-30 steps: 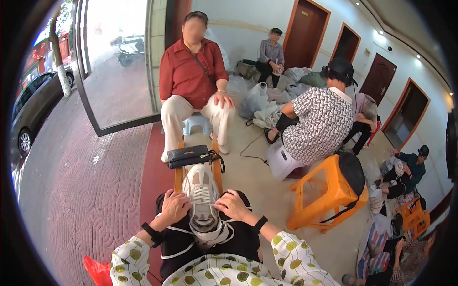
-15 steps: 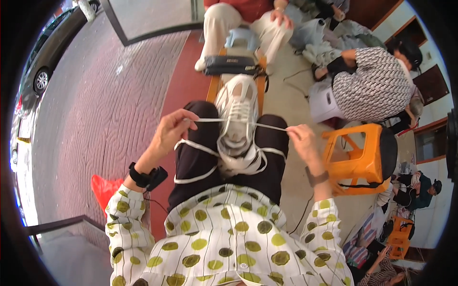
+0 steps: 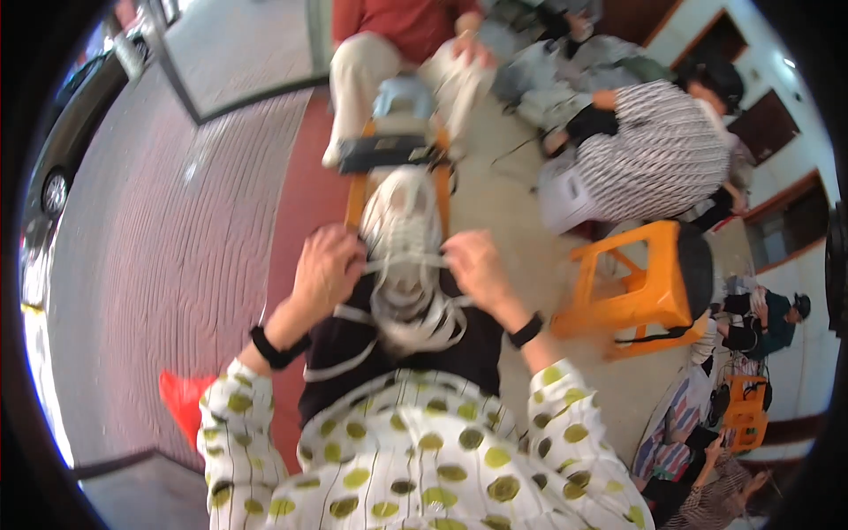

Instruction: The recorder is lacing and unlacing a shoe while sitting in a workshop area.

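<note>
A white sneaker [image 3: 399, 208] is between my knees, its toe pointing away from me. My left hand [image 3: 329, 269] is closed on one end of its white shoelace [image 3: 431, 260], just left of the shoe. On the other side my right hand [image 3: 480, 269] pinches the lace too, close to the eyelets. Between both hands the lace crosses over the shoe's upper. Loose white loops [image 3: 428, 334] hang over the near end of the shoe and my dark trousers [image 3: 358, 384]. The finger details are smeared by motion.
Beyond the shoe lies a black case [image 3: 384, 152] on an orange stool frame [image 3: 357, 201]; a person in a red top [image 3: 397, 28] sits behind it. Another orange stool [image 3: 632, 287] stands at right, near a person in a patterned shirt [image 3: 658, 150]. A red bag [image 3: 184, 402] lies left.
Both hands have come inward to the shoe from their wider spread, still holding the lace, whose stretch between them is now shorter. The whole view has shifted slightly.
</note>
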`<state>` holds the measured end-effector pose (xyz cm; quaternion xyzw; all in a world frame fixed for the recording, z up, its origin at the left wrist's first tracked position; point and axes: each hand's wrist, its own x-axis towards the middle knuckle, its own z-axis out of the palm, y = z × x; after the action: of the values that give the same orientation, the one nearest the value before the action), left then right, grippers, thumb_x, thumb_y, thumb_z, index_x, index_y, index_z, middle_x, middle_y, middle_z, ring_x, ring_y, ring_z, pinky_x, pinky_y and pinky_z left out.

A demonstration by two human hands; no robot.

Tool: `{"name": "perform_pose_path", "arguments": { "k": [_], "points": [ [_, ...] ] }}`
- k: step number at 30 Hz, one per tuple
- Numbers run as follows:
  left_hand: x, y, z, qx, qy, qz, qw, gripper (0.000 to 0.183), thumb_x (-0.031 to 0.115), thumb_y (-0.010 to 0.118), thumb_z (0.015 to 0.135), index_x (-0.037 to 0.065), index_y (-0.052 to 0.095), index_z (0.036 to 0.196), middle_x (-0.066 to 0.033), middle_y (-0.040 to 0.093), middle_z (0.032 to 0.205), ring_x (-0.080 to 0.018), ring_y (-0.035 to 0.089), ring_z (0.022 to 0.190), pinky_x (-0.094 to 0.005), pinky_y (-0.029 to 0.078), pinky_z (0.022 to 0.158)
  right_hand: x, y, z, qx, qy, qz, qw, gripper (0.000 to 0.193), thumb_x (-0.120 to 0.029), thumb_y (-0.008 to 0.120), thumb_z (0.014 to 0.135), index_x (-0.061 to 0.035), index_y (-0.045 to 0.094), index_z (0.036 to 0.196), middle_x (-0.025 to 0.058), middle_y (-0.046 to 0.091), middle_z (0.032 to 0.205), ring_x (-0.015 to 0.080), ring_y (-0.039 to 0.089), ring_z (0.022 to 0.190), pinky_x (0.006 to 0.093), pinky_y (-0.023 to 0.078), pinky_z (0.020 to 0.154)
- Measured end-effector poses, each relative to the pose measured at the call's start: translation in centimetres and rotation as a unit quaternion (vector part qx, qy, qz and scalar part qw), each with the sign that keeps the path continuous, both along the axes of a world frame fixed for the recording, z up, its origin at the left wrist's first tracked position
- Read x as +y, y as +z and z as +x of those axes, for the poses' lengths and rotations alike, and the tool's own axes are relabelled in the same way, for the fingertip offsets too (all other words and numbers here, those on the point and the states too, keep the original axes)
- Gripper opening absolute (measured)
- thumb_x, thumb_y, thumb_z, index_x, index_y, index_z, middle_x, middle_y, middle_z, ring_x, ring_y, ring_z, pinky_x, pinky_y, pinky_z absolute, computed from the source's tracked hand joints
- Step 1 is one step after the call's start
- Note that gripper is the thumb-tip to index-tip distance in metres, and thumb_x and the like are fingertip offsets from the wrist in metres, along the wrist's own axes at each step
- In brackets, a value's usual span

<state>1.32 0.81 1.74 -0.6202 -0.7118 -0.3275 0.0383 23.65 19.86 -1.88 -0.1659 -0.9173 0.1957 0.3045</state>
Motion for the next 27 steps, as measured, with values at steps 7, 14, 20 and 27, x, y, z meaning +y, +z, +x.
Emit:
{"name": "perform_pose_path", "arguments": {
  "k": [7, 14, 20, 27],
  "points": [
    [2.2, -3.6, 0.2, 0.082, -0.042, -0.110, 0.990, 0.016, 0.028, 0.069, 0.077, 0.012, 0.068, 0.079, -0.0072, 0.060, 0.096, -0.0274, 0.055, 0.107, -0.0489, 0.032, 0.106, -1.0, -1.5, -1.0, -0.070, 0.031, -0.038, 0.996, 0.016, -0.024, 0.062, 0.091, -0.0096, 0.066, 0.098, 0.0068, 0.067, 0.084, 0.0253, 0.063, 0.092, 0.0450, 0.039, 0.099],
    [3.1, -3.3, -1.1, 0.043, -0.069, -0.071, 0.994, 0.013, 0.024, 0.067, 0.078, 0.012, 0.067, 0.080, -0.0057, 0.063, 0.093, -0.0256, 0.057, 0.105, -0.0467, 0.032, 0.105, 1.2, -1.2, -1.7, -0.074, 0.053, -0.060, 0.994, 0.020, -0.029, 0.066, 0.089, -0.0102, 0.066, 0.095, 0.0041, 0.069, 0.081, 0.0239, 0.064, 0.087, 0.0425, 0.040, 0.101],
    [3.0, -2.8, -1.2, 0.007, -0.058, -0.077, 0.995, 0.012, 0.021, 0.066, 0.079, 0.010, 0.065, 0.078, -0.0061, 0.064, 0.088, -0.0256, 0.059, 0.100, -0.0451, 0.033, 0.103, 0.7, -1.2, -1.8, -0.070, 0.061, -0.048, 0.995, 0.025, -0.033, 0.069, 0.086, -0.0103, 0.066, 0.096, 0.0031, 0.070, 0.081, 0.0229, 0.065, 0.088, 0.0417, 0.039, 0.100],
    [0.8, -0.2, -0.7, -0.225, -0.040, -0.038, 0.973, 0.011, 0.012, 0.064, 0.083, 0.003, 0.065, 0.091, -0.0115, 0.068, 0.080, -0.0269, 0.065, 0.076, -0.0375, 0.049, 0.081, -0.8, -0.9, -1.4, -0.037, 0.050, 0.000, 0.998, 0.022, -0.031, 0.069, 0.087, -0.0109, 0.067, 0.097, 0.0036, 0.068, 0.081, 0.0230, 0.064, 0.089, 0.0430, 0.040, 0.101]
  ]
}}
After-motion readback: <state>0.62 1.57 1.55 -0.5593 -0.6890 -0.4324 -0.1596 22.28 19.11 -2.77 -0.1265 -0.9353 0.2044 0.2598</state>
